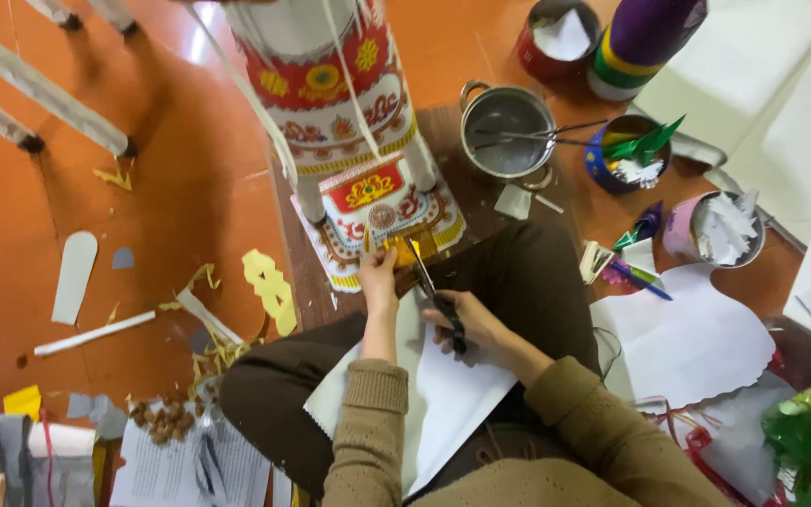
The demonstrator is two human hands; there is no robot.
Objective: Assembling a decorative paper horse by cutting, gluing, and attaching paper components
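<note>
Seen from above, we sit cross-legged on an orange floor (190, 188) with a white paper sheet (443, 394) across our lap. Our right hand (466, 324) is closed through the handles of a pair of black scissors (436, 296); the blades are parted and point up and slightly left, away from the body. Our left hand (377, 277) is pinched shut on a small yellow paper piece (396, 249), held just in front of the scissor tips and against the lower edge of a printed red-and-white paper model (368, 202). The two hands lie close together, the left forward and to the left of the right. The long axis of the scissors runs from the right hand towards the yellow piece, so the blades and the piece lie nearly in line. The left hand is the nearer to the piece; the right reaches it only through the blades. We cannot tell whether the blade tips touch the paper. Further right stand a metal pot (509, 131) and a blue cup (626, 155) of paper scraps; yellow trimmings (269, 286) lie to the left.
</note>
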